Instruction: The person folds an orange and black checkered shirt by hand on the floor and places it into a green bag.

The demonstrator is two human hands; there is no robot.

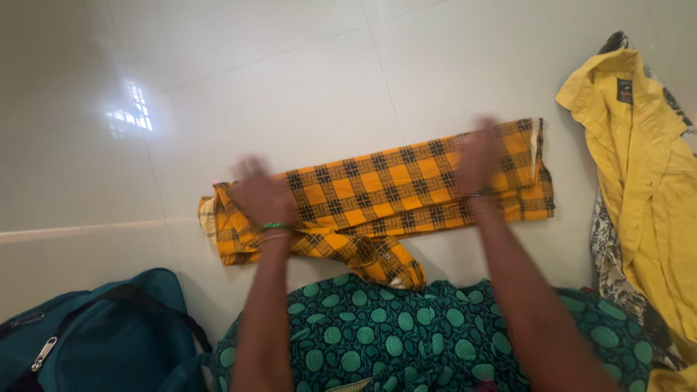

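An orange and black checked shirt (377, 192) lies folded into a long strip on the pale tiled floor. My left hand (260, 194) rests flat on its left end, fingers spread, blurred by motion. My right hand (478, 158) lies flat on its right part, also blurred. A loose corner of the shirt (396, 265) sticks out toward me. Both wrists carry thin bangles. Neither hand grips the cloth.
A yellow shirt (639, 174) lies spread at the right over a patterned cloth (608, 254). A teal bag (94, 334) with a zipper sits at the lower left. My lap is covered by green spotted fabric (406, 334). White floor tiles (290, 80) extend beyond.
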